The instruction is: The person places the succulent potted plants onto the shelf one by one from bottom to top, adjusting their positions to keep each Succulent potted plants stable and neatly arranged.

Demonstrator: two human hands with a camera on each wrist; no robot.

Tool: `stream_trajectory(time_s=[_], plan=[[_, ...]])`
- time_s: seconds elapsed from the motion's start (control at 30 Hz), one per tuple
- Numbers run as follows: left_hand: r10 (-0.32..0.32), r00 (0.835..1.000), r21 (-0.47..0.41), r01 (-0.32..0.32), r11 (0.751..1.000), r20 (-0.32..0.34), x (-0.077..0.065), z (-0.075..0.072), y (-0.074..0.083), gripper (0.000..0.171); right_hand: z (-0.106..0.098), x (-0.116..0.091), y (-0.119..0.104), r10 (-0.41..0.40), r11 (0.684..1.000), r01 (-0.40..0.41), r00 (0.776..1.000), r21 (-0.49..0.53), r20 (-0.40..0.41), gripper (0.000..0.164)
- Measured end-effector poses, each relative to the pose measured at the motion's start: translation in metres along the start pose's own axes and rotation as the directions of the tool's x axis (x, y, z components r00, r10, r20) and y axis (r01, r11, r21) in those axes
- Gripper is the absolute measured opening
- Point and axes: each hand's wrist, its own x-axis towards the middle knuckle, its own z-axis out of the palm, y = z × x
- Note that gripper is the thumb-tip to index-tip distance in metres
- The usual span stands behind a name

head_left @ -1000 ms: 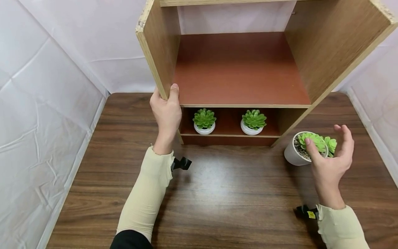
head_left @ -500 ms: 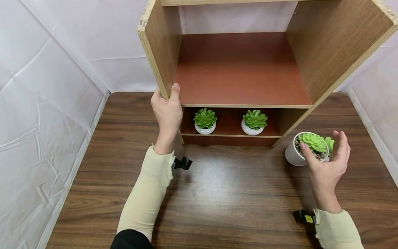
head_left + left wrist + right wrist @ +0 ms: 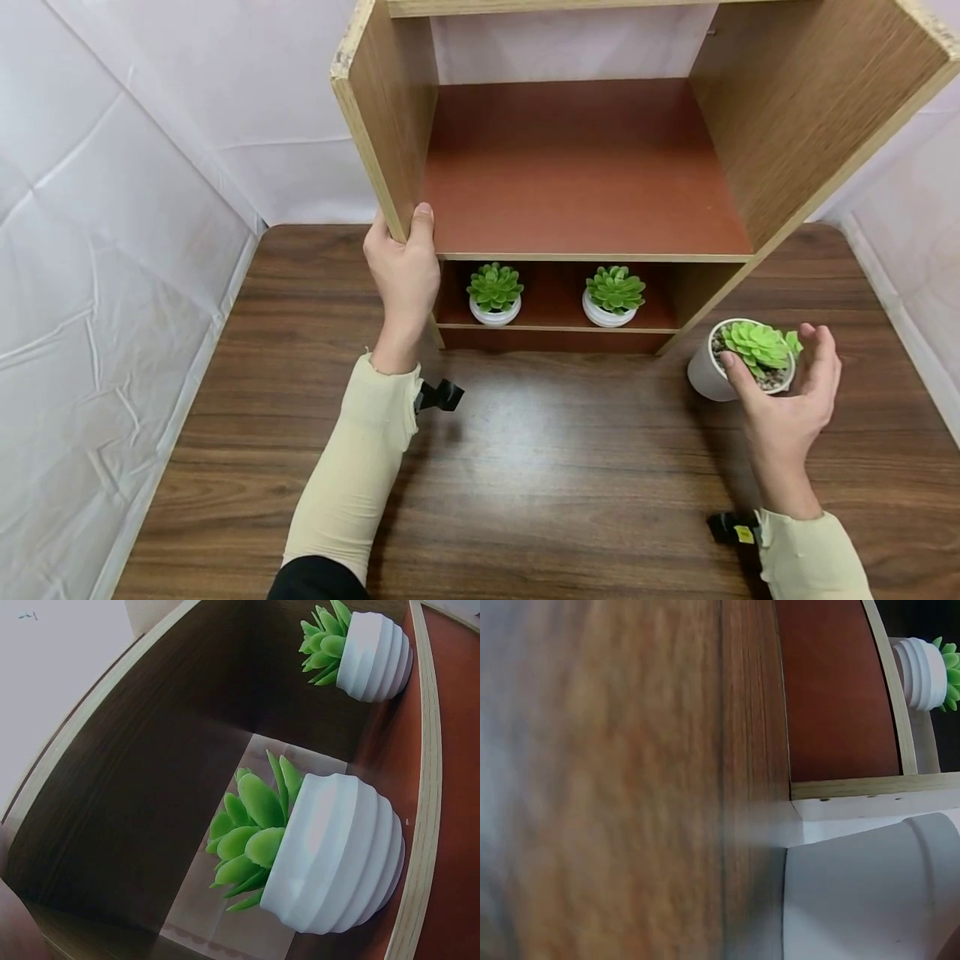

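Note:
My left hand [image 3: 405,275] grips the front edge of the shelf unit's left side panel [image 3: 378,125], thumb on the inner face. At the right, my right hand [image 3: 791,408] has its thumb and fingers curled round a larger potted succulent [image 3: 712,371] in a plain white pot, which stands on the table. The thumb lies over the pot's near side and the fingers along its right; the exact contact is partly hidden. In the right wrist view, that grey-white pot [image 3: 855,896] appears beside the unit's corner. Two small succulents, left [image 3: 495,296] and right [image 3: 613,296], sit in ribbed white pots on the lower shelf.
The wooden shelf unit [image 3: 592,256] stands on the brown wood-grain table [image 3: 525,467], with a wide red-brown upper shelf [image 3: 585,167]. Its right side panel [image 3: 817,108] rises left of the larger pot. White sheeting [image 3: 112,292] hangs around the table.
My right hand has moved slightly left and down, its fingers drawing closer round the larger pot. The succulent's right-hand leaves have shifted a little left. My left hand keeps its grip.

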Motion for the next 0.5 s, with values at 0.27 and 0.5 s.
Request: stream_trajectory(time_s=[0.27, 0.5], plan=[[-0.002, 1.0, 0.001, 0.002, 1.0, -0.003, 0.0006, 0.0009, 0.0005, 0.014, -0.003, -0.0018, 0.0043, 0.018, 1.0, -0.019, 1.0, 0.016, 0.018, 0.082], [-0.008, 1.0, 0.008, 0.008, 1.0, -0.013, -0.0002, 0.0003, -0.0008, 0.011, -0.0053, -0.0028, 0.0046, 0.014, 1.0, -0.014, 0.999, 0.008, 0.051, 0.08]])
